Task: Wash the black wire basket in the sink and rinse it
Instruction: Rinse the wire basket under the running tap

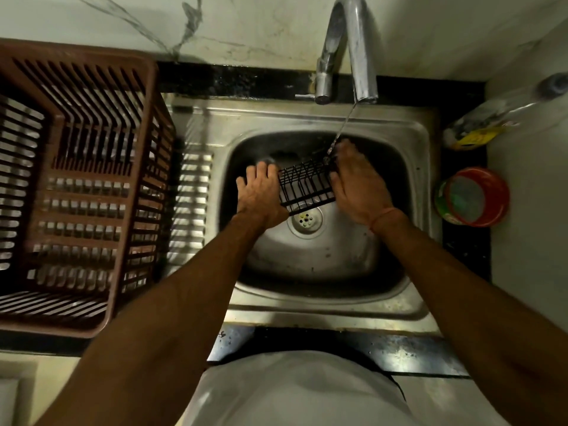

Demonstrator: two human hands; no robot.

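The black wire basket (305, 186) hangs between my two hands over the steel sink (408, 142), just above the drain (305, 218). My left hand (261, 195) grips its left end, fingers curled over the rim. At the basket's right end my right hand (358, 182) lies with fingers stretched toward the far corner; it is blurred. A thin stream of water runs from the tap (362, 56) onto the basket's far right corner, beside my right fingertips.
A large brown slatted plastic crate (76, 186) stands on the counter left of the sink. On the right counter sit a red-rimmed tub (475, 196) and a lying clear bottle with a yellow label (491, 121). A marble wall rises behind the tap.
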